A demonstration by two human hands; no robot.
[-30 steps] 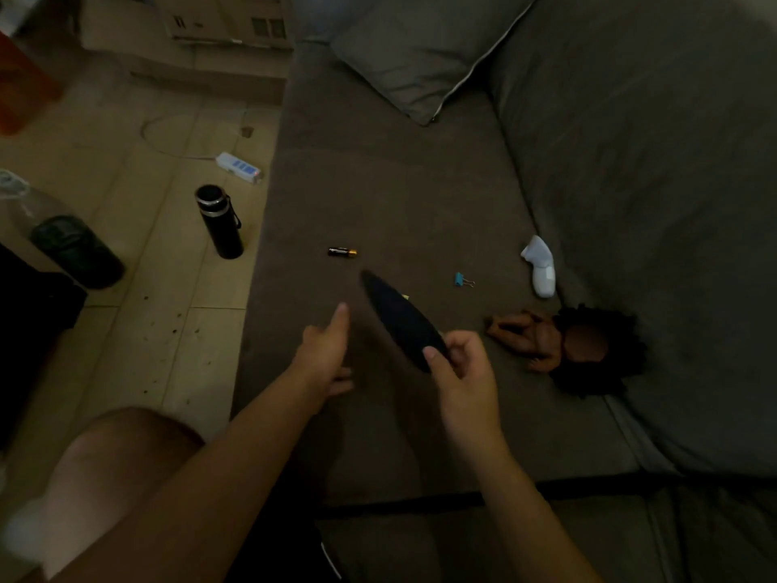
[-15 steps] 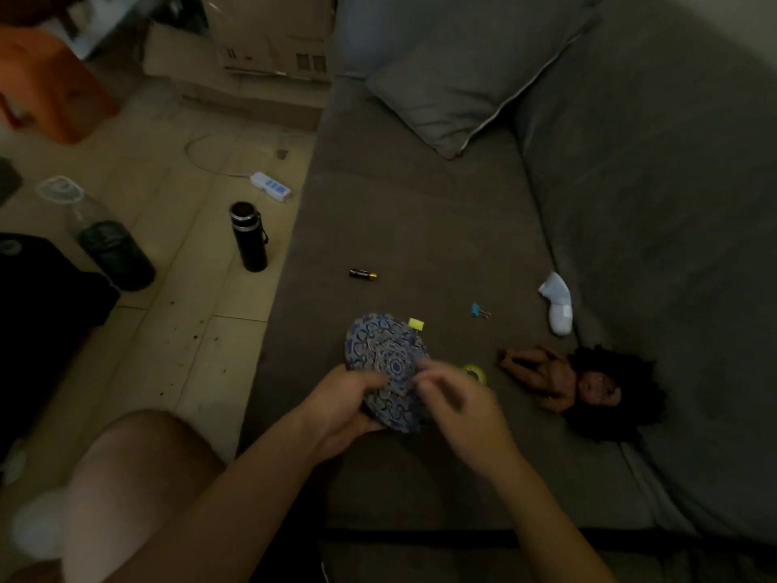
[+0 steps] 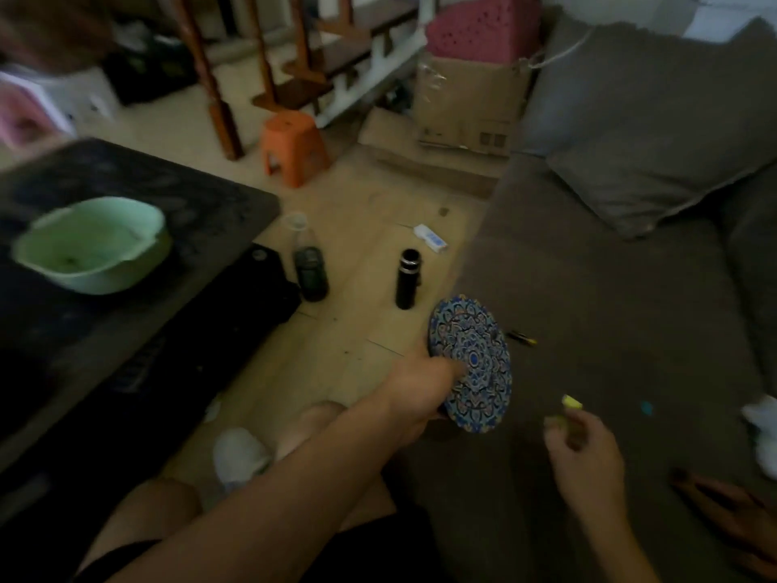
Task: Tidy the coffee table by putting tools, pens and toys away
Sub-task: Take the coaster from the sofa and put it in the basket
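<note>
- Head view: a dim room with a pale tiled floor. A grey sofa fills the right side, and a dark counter carrying a pale green bowl stands on the left.
- The left hand grips a round patterned disc, thumb across its face. The disc is tilted up on edge over the sofa's left border.
- The right hand hovers just right of the disc with its fingers curled. A yellow-green bit shows at the fingertips, but it is too blurred to tell whether it is pinched.
- The counter lies left of the disc, across the strip of floor. The left hand is the nearer one, so a leftward carry looks likely. The disc is round, so it has no long axis to line up.
- A battery and a doll lie on the seat to the right, closer to the right hand.
</note>
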